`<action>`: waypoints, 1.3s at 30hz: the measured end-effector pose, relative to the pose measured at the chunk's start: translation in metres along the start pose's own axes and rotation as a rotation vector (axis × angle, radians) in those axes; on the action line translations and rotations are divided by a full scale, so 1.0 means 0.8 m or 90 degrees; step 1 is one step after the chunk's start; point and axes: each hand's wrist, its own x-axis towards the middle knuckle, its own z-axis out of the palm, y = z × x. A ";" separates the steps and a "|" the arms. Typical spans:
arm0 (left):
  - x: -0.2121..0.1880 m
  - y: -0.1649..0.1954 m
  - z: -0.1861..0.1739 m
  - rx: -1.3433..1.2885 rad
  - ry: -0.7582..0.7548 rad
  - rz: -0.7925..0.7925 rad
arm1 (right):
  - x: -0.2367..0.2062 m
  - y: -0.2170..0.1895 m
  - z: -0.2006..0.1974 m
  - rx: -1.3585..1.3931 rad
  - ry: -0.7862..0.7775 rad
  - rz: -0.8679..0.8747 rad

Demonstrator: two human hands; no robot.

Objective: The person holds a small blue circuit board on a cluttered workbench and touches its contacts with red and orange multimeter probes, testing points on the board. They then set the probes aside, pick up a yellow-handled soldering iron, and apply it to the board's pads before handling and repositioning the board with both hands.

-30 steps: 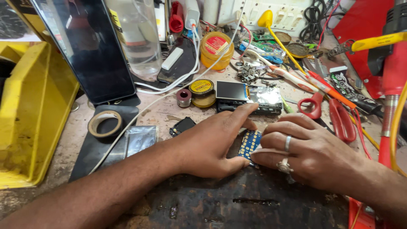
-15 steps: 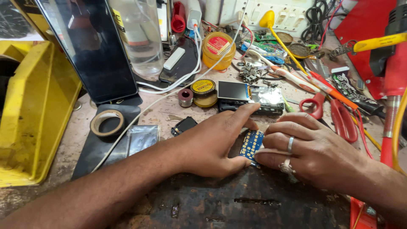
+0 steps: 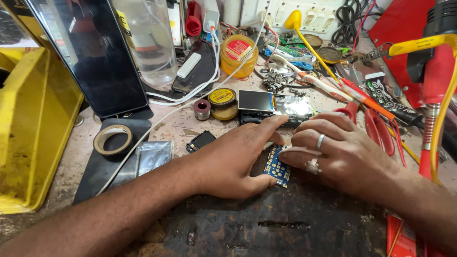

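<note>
A small blue board (image 3: 276, 165) with rows of gold pads is held flat on the dark, worn mat (image 3: 285, 223) between the two hands. The left hand (image 3: 238, 159) is laid palm down beside it, fingers loosely extended, its thumb set against the board's near left edge and its forefinger stretched past the far edge. The right hand (image 3: 340, 154) is curled over the board's right side, fingertips pressed on its top face; a plain ring and a stone ring are worn on two fingers. Much of the board is hidden under the fingers.

Just beyond the forefinger, a small screen module (image 3: 256, 101) is seen lying on a circuit board (image 3: 296, 106). To its left stand a round flux tin (image 3: 222, 101) and a small spool (image 3: 202, 109). A small black part (image 3: 200, 141) lies near the left wrist, with a clear plastic bag (image 3: 152, 156) and a tape roll (image 3: 113, 139) farther left. A yellow bin (image 3: 33, 133) is set at the left edge, and a dark phone (image 3: 95, 57) is propped behind the tape. Red-handled scissors (image 3: 376, 128) lie just beyond the right hand, and a yellow cable (image 3: 442, 95) hangs at the right.
</note>
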 end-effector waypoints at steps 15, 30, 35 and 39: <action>0.001 -0.002 0.003 0.004 0.012 -0.001 | 0.001 0.004 0.003 0.006 -0.010 0.013; 0.002 -0.004 0.003 0.003 0.013 -0.001 | 0.000 0.000 0.005 0.001 -0.015 0.016; 0.002 -0.004 0.004 0.008 0.014 0.001 | -0.003 0.000 0.008 -0.008 -0.006 0.045; 0.002 -0.004 0.000 0.018 0.008 -0.005 | -0.009 0.005 0.010 -0.017 -0.013 0.022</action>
